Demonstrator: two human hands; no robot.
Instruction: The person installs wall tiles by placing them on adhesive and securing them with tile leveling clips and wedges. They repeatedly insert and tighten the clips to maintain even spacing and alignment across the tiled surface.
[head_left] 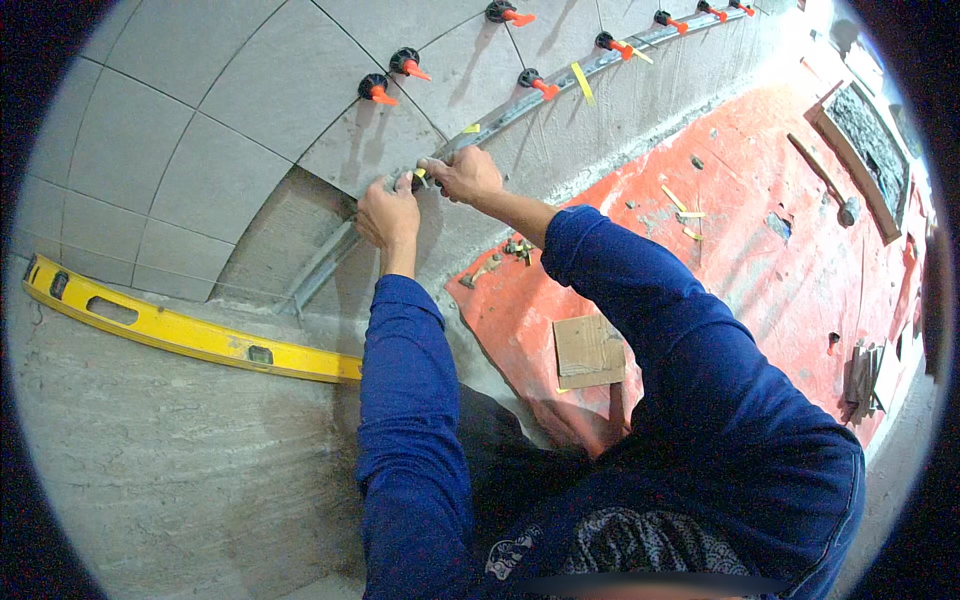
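Both my hands meet at the lower edge of a grey wall tile [372, 140]. My left hand [388, 215] presses against that edge, fingers curled. My right hand [466, 175] pinches a small dark levelling clip [420, 180] with a yellow tab, right where the tile sits on a long metal rail [560, 85]. Several black clips with orange wedges [375, 88] stick out of the tile joints above. My sleeves are dark blue.
A yellow spirit level [180, 330] leans along the bare cement wall at the left. An orange-red sheet [770, 230] covers the floor, with a cardboard piece [588, 350], yellow wedges and debris on it. A wooden tray of mortar [868, 150] stands at the far right.
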